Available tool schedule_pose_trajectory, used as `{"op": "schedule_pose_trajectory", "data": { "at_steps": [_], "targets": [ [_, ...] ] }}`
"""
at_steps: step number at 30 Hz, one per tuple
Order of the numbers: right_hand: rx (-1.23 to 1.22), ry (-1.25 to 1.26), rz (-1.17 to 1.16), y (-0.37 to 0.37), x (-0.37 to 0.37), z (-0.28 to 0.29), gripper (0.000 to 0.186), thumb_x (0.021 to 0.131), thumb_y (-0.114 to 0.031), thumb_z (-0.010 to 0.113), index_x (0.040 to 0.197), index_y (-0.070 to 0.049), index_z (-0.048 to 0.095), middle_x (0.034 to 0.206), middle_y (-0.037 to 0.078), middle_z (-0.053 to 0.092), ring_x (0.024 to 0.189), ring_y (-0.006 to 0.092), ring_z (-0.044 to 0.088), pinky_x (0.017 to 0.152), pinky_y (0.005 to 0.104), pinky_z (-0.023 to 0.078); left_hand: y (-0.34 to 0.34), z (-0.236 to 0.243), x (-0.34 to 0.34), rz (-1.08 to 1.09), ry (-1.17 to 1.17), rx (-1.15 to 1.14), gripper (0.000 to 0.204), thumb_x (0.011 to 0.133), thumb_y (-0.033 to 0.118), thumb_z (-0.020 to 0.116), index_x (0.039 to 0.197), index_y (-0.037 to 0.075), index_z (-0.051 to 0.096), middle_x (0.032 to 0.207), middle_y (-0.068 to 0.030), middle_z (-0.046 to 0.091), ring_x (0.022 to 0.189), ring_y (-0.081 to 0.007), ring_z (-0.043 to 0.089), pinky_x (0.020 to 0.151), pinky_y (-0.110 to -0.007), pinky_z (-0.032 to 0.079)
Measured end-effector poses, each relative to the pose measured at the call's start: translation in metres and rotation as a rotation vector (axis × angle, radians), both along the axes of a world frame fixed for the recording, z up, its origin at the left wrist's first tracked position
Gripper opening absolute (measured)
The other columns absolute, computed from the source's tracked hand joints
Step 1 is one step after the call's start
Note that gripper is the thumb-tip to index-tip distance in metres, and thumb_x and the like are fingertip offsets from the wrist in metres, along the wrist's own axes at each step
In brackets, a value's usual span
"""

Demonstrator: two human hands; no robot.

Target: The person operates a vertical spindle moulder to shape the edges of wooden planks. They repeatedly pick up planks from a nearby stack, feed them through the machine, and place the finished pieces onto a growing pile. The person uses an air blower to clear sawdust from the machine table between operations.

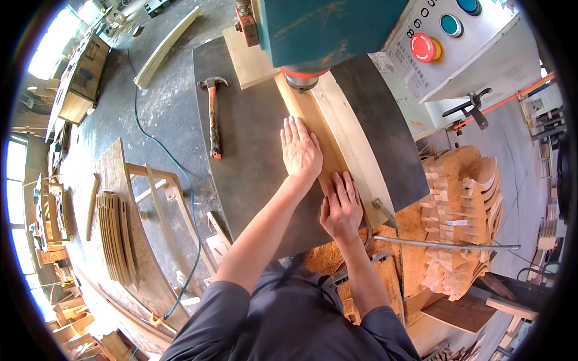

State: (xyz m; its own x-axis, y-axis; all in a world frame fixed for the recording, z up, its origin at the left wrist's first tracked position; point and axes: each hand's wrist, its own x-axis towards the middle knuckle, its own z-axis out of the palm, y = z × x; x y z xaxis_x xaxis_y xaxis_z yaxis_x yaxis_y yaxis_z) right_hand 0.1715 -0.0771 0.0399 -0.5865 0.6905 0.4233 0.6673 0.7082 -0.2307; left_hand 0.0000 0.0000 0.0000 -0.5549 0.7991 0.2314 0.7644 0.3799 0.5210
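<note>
A long wooden board [329,143] lies on the dark machine table [253,198], its far end beside the spindle [300,82] under a teal machine head [331,33]. Along its right side runs a pale wooden fence [349,123]. My left hand [301,151] rests flat on the board's left part, fingers stretched toward the spindle. Closer to me, my right hand [342,209] lies on the near part of the board with its fingers extended; its thumb is at the left edge. Neither hand wraps around anything. The spindle's cutting part is mostly hidden.
A claw hammer [214,117] lies at the table's left, and a flat wood piece [248,60] at its far edge. A control box [463,54] with a red button stands right. Stacked curved wood parts [460,222] sit amid sawdust. A blue hose [162,147] crosses the floor.
</note>
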Motion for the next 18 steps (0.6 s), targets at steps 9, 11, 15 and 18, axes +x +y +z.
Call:
{"op": "schedule_pose_trajectory", "data": {
  "at_steps": [9, 11, 15, 18],
  "targets": [
    [0.023, 0.015, -0.010, 0.003, 0.004, 0.000, 0.043, 0.090, -0.011, 0.062, 0.130, 0.001, 0.072, 0.141, 0.019, 0.066, 0.141, 0.0418, 0.055, 0.118, 0.0512, 0.045, 0.003, -0.001, 0.001, -0.038, 0.003, 0.023, 0.062, 0.109, 0.025, 0.045, 0.158, -0.012, 0.036, 0.166, -0.0301, 0.039, 0.159, -0.0414, 0.030, 0.132, -0.050, 0.020],
    [0.028, 0.017, -0.019, 0.001, 0.001, -0.002, 0.043, 0.090, -0.010, 0.063, 0.130, 0.001, 0.072, 0.141, 0.020, 0.066, 0.141, 0.0419, 0.055, 0.118, 0.0516, 0.046, 0.001, -0.001, -0.001, -0.020, 0.030, 0.040, 0.061, 0.108, 0.023, 0.048, 0.157, -0.012, 0.038, 0.165, -0.0302, 0.040, 0.158, -0.0413, 0.032, 0.132, -0.050, 0.023],
    [-0.006, 0.015, -0.022, -0.004, 0.002, 0.000, 0.043, 0.090, -0.010, 0.062, 0.130, 0.002, 0.072, 0.141, 0.020, 0.066, 0.140, 0.0419, 0.056, 0.118, 0.0518, 0.046, -0.003, 0.006, 0.001, -0.027, 0.002, 0.010, 0.062, 0.110, 0.026, 0.044, 0.158, -0.011, 0.036, 0.165, -0.0298, 0.039, 0.159, -0.0408, 0.031, 0.132, -0.050, 0.020],
    [-0.005, 0.035, -0.010, -0.004, 0.003, 0.000, 0.043, 0.090, -0.011, 0.061, 0.130, 0.003, 0.071, 0.141, 0.021, 0.066, 0.140, 0.0418, 0.057, 0.118, 0.0517, 0.046, -0.005, 0.003, 0.000, -0.023, 0.016, 0.000, 0.061, 0.110, 0.027, 0.043, 0.157, -0.011, 0.037, 0.165, -0.0295, 0.040, 0.158, -0.0405, 0.032, 0.132, -0.049, 0.021]
  ]
}}
